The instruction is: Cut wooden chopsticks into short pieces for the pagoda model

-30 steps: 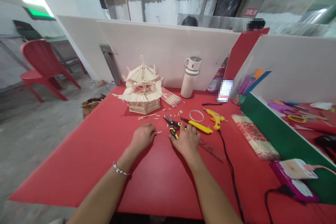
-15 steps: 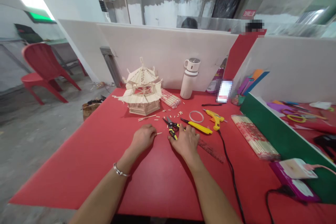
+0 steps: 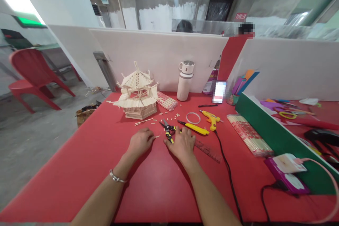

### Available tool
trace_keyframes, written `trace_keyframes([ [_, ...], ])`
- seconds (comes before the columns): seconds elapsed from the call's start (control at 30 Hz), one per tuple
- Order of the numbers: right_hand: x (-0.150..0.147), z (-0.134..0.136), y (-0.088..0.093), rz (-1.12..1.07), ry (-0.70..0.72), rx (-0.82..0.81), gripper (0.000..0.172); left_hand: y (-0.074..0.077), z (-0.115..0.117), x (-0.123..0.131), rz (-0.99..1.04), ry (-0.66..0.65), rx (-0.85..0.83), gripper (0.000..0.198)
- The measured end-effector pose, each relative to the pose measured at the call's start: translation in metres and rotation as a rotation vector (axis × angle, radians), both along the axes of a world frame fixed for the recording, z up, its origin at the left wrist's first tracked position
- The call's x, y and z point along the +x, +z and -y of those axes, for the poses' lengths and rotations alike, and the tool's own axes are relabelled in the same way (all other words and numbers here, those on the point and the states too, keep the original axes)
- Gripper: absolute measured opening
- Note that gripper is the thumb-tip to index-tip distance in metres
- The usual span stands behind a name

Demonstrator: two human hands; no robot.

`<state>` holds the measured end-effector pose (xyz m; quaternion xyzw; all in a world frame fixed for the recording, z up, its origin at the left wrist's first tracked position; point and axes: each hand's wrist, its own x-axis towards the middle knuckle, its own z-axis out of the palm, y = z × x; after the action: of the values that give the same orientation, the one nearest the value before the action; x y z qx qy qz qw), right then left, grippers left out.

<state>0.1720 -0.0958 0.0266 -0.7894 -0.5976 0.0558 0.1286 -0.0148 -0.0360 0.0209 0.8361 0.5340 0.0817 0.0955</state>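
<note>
My left hand is closed, its thumb and forefinger pinching a short thin wooden stick just above the red table. Beside it, my right hand lies over the handles of black-and-yellow snips. The thumb is at one handle and the fingers cover the other; the blades are apart and point away from me. Small cut stick pieces lie scattered beyond the blades. Behind them stands a pagoda model built from wooden sticks. Right of the snips lies a yellow utility knife.
A yellow glue gun with a black cord, a clear ruler and a ring of tape lie to the right. Bundled sticks rest by a green divider. A white bottle stands at the back.
The view has shifted slightly, moving the things a little left in the picture. Both hands keep nearly the same pose, with the stick piece still pinched and the snips under the right hand.
</note>
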Motion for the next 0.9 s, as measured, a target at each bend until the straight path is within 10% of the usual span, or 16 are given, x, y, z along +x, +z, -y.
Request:
trace_keyframes([
  [0.2,0.010,-0.015,0.013,-0.057,0.029,0.062,0.036,0.004,-0.005,0.001,0.044,-0.009,-0.008,0.023],
  [0.4,0.041,-0.085,0.027,-0.219,0.001,-0.018,0.025,0.017,-0.024,0.018,0.172,-0.029,-0.016,0.020],
  [0.63,0.052,-0.162,0.003,-0.353,-0.142,-0.119,0.047,0.015,-0.079,0.068,0.229,-0.045,0.071,0.016],
  [0.9,0.065,-0.206,-0.020,-0.564,-0.055,-0.147,0.034,0.008,-0.135,0.107,0.199,0.016,0.075,0.021],
])
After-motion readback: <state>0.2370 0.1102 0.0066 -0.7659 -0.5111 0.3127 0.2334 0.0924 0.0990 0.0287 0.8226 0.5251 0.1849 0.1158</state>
